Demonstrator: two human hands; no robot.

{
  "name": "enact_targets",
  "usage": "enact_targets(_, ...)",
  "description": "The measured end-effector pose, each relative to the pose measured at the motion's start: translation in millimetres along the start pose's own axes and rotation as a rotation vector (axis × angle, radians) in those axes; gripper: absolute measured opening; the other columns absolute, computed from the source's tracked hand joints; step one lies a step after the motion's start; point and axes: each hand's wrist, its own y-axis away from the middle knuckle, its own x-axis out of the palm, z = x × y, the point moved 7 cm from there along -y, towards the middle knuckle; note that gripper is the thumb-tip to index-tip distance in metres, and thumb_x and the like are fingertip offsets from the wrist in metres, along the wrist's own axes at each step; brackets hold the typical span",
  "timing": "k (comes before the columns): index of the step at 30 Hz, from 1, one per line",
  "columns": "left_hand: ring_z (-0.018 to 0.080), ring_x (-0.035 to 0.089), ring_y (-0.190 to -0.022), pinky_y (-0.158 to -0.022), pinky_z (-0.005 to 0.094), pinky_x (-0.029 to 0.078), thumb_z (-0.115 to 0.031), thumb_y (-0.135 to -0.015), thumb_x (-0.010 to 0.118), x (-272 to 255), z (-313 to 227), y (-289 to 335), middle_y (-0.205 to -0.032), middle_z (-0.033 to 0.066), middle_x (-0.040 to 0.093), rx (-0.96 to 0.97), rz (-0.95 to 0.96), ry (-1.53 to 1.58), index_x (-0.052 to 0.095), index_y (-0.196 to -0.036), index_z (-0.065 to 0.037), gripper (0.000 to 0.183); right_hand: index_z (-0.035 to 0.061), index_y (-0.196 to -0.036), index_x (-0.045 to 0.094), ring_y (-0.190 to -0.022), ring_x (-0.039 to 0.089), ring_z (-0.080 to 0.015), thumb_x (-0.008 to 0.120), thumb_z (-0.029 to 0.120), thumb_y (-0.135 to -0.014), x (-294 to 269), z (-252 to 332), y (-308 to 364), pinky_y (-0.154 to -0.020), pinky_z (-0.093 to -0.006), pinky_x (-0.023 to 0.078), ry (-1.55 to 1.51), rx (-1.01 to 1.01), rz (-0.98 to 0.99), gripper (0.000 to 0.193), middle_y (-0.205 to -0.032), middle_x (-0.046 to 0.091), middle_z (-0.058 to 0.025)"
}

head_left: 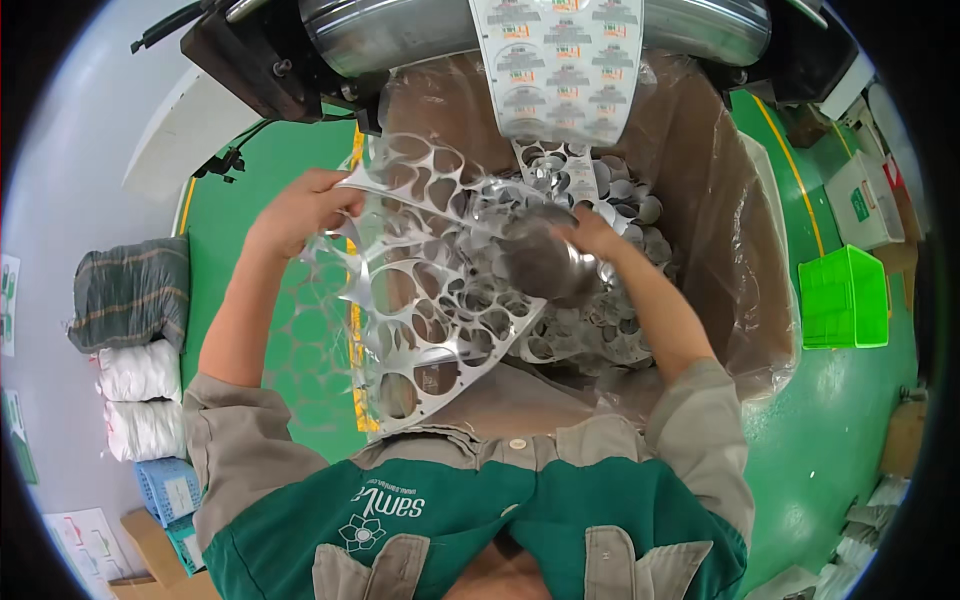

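My left hand is closed on the edge of a silver foil web punched with rows of round holes. The web hangs in loose, see-through folds from that hand toward the middle of the box. My right hand is at the web's other side, its fingers curled by a dark grey, rounded thing too smeared by motion to name. Below both hands stands a large brown box lined with clear plastic. Many loose silver foil discs lie inside it.
Above the box, a printed label strip hangs over a metal roller of a machine. Bright green crate stands on the green floor at right. Wrapped bundles and white packs are stacked along the left wall.
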Motion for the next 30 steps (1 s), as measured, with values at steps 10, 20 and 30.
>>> enact_targets(10,0.0315,0.044,-0.099,-0.079,0.0396,0.04,0.001,-0.053,0.066,17,-16,34,-0.095,0.0099,0.047,0.6,-0.429,-0.987,0.062,-0.075,-0.006,0.024,-0.0006,-0.112,0.05,-0.098,0.054,-0.0239,0.065,0.036,-0.073,-60,69,45,-0.085,-0.0329,0.041,-0.043,-0.319,0.481,0.056,-0.106,0.058,-0.0138)
enact_targets(20,0.0348,0.034,-0.119,-0.096,0.0441,0.031,0.003,-0.051,0.062,39,-56,59,-0.103,0.0109,0.046,0.743,-0.331,-1.007,0.055,-0.063,-0.004,0.016,0.0012,-0.122,0.045,-0.106,0.051,-0.0277,0.057,0.04,-0.08,-43,-94,3,-0.09,-0.0339,0.04,-0.785,0.155,-0.286,0.058,-0.114,0.054,-0.0155)
enact_targets(30,0.0148,0.05,-0.053,-0.061,0.0306,0.046,-0.006,-0.07,0.05,24,-8,10,-0.055,0.0013,0.043,-0.061,0.107,0.069,0.044,-0.069,-0.006,0.006,0.0004,-0.111,0.052,-0.086,0.056,-0.0118,0.067,0.024,-0.075,-116,75,44,-0.076,-0.0273,0.045,-0.354,-0.254,0.126,0.046,-0.096,0.061,-0.0074)
